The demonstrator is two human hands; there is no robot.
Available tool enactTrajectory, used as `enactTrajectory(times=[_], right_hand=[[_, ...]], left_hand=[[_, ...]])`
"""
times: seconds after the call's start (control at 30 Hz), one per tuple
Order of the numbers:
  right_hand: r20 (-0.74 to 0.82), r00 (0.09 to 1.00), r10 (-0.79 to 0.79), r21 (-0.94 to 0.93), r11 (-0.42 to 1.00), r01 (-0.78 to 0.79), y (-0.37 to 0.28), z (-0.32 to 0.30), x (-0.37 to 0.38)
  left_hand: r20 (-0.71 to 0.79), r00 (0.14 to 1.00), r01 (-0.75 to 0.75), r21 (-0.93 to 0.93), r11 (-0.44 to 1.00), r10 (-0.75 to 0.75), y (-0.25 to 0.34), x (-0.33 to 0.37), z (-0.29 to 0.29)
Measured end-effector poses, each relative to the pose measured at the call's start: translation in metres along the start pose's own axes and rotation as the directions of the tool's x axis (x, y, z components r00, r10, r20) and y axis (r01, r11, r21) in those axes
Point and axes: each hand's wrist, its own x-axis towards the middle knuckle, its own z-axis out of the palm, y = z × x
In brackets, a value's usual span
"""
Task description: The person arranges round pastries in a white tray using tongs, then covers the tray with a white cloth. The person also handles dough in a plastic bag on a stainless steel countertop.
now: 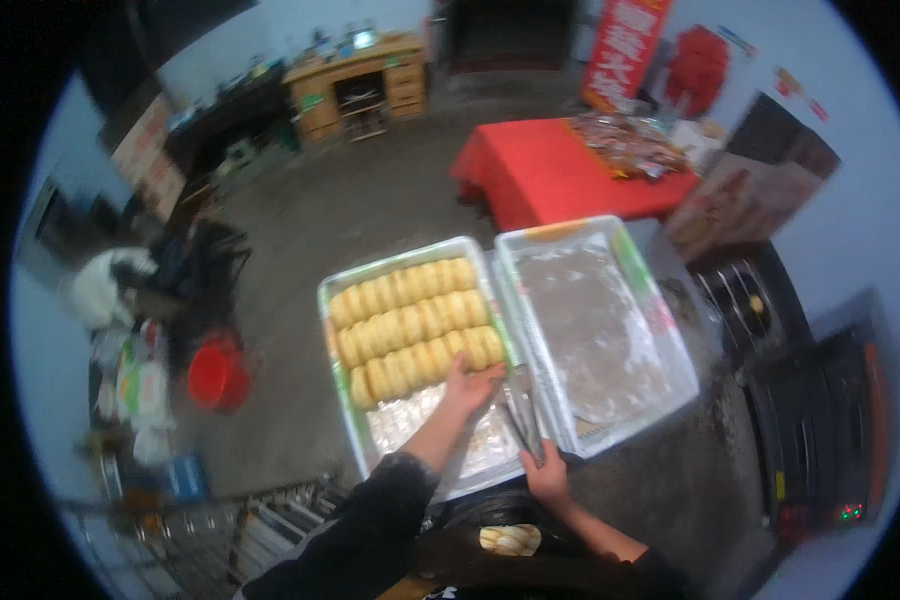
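Observation:
Three rows of golden round pastries [410,325] stand on edge, packed side by side, in the white-rimmed left tray [355,440]. My left hand [473,388] is at the right end of the nearest row, its fingers stretched out against or just beside the last pastries; blur hides the exact contact. In my right hand [547,478] is a pair of metal tongs [526,405], gripped at the near end. The tongs point away from me over the rims between the two trays. The near part of the left tray shows bare, shiny lining.
The right tray [595,330] is lined with plastic. Behind it stands a red-covered table [530,170] with packaged goods. Pale pastries [510,540] show close to my body. A wire rack [260,530] is at lower left, a red bucket [218,375] beyond, and a dark appliance [815,440] at right.

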Motion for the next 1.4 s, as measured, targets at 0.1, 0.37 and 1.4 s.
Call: enactTrajectory(times=[0.1, 0.37, 1.4], right_hand=[[0.013, 0.997, 0.071, 0.002, 0.997, -0.071, 0.003, -0.020, -0.015], [-0.039, 0.998, -0.047, 0.548, 0.834, 0.061, 0.028, -0.088, -0.021], [0.154, 0.669, 0.727, 0.509, 0.522, -0.685, 0.607, -0.656, 0.214]], left_hand=[[-0.033, 0.999, 0.022, 0.018, 1.000, -0.022, -0.002, -0.008, -0.007], [-0.144, 0.783, -0.441, 0.556, 0.704, 0.605, -0.057, -0.062, 0.018], [0.032, 0.836, -0.387, 0.742, -0.547, -0.548, -0.733, 0.371, 0.037]])
